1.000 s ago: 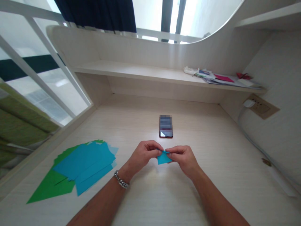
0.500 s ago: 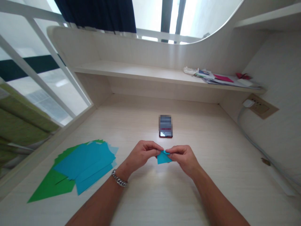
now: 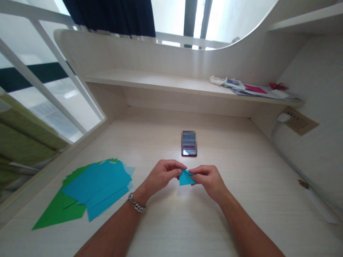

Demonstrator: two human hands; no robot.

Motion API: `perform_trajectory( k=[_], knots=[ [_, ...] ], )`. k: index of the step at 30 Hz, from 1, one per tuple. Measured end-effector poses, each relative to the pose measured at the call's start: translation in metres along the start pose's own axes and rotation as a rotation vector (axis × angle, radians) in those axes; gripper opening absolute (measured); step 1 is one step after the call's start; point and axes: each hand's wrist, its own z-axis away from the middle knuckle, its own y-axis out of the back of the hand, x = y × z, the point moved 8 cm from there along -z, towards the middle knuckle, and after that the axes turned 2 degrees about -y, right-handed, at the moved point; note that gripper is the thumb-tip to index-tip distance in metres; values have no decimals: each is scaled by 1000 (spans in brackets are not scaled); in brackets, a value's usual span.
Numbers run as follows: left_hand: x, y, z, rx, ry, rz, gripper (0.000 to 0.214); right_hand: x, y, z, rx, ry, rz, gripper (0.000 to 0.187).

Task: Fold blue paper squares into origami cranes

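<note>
A small folded piece of blue paper (image 3: 185, 179) is held up over the desk between both hands. My left hand (image 3: 166, 172) pinches its upper left corner between thumb and fingers. On the other side, my right hand (image 3: 207, 177) grips the right edge, its thumb and index finger closed at a raised fold along the top. Parts of the paper are hidden behind the fingers. Just beyond the hands lies a phone (image 3: 189, 143) with a blurred screen. To the left, several sheets of blue paper (image 3: 99, 182) are fanned over green paper (image 3: 59, 210).
The pale wooden desk (image 3: 150, 132) runs back to a raised shelf (image 3: 160, 84). Papers with a pink sheet (image 3: 255, 88) lie at the shelf's right end. A plugged-in white cable (image 3: 281, 155) hangs along the right wall from a socket (image 3: 300, 121).
The fold at the top of the small blue paper has shifted slightly under the fingers. Both hands stay in nearly the same place, and their grip looks the same.
</note>
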Motion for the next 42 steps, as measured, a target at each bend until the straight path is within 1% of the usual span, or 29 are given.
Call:
perform_trajectory(
  k=[2,7,11,13,15,17,19,23,27,30,35,38,42],
  knots=[
    [0,1,0,9,4,-18,16,0,-1,0,-5,6,5,18],
    [-3,1,-1,11,16,24,17,-2,-3,1,-43,15,-12,19],
    [3,3,0,43,-52,-132,18,-3,-5,2,-67,-49,-35,24],
    [6,1,1,39,-78,-197,20,-2,-7,3,-71,-92,-69,24],
    [8,-1,1,27,-92,-241,21,1,-7,2,-40,-119,-90,27],
    [9,-3,2,20,-102,-281,22,5,-5,1,7,-139,-68,27],
    [9,-4,2,18,-107,-301,22,9,-4,0,24,-156,-35,28],
    [7,-3,0,44,-96,-263,19,12,-6,0,5,-163,-19,32],
    [1,0,-1,91,-66,-180,15,10,-5,0,28,-147,-10,31],
    [-2,0,-2,109,-68,-143,14,10,-3,0,34,-139,15,30],
    [-8,0,-3,138,-23,-46,15,12,-3,-1,34,-134,22,28],
    [-7,-1,-2,147,-1,2,19,11,-2,-1,40,-124,27,28],
    [-4,-4,0,138,-12,-22,25,9,-3,-1,20,-87,73,27]
  ],
)
